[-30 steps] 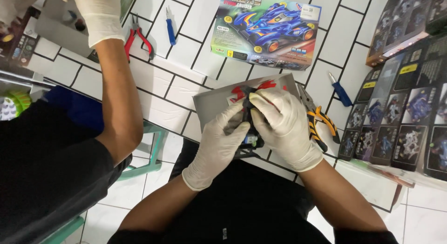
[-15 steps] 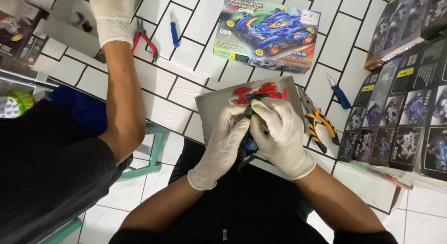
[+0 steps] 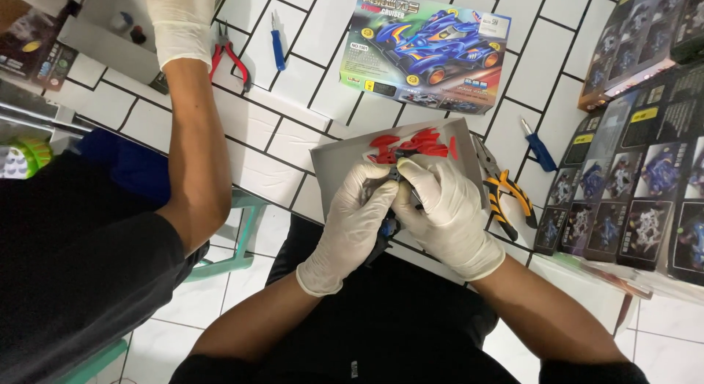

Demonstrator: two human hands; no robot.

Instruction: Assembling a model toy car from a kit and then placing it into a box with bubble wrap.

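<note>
Both my hands wear white gloves and close together on a small dark toy car chassis [image 3: 387,226] held over the table's near edge. My left hand [image 3: 356,222] grips it from the left, my right hand [image 3: 444,208] from the right. Most of the chassis is hidden by my fingers. Just beyond my hands lies a grey open box tray [image 3: 334,164] with red plastic parts [image 3: 411,145] in it.
A colourful toy car kit box [image 3: 425,50] lies farther back. Orange-handled cutters [image 3: 506,193], a blue screwdriver [image 3: 539,149], a second blue screwdriver [image 3: 277,43] and red pliers [image 3: 231,57] lie on the white tiled table. Stacked kit boxes [image 3: 638,171] stand at right. Another person's gloved arm [image 3: 194,127] reaches in at left.
My hands stay on the chassis with small finger shifts. The other person's gloved hand has moved a little farther up the table.
</note>
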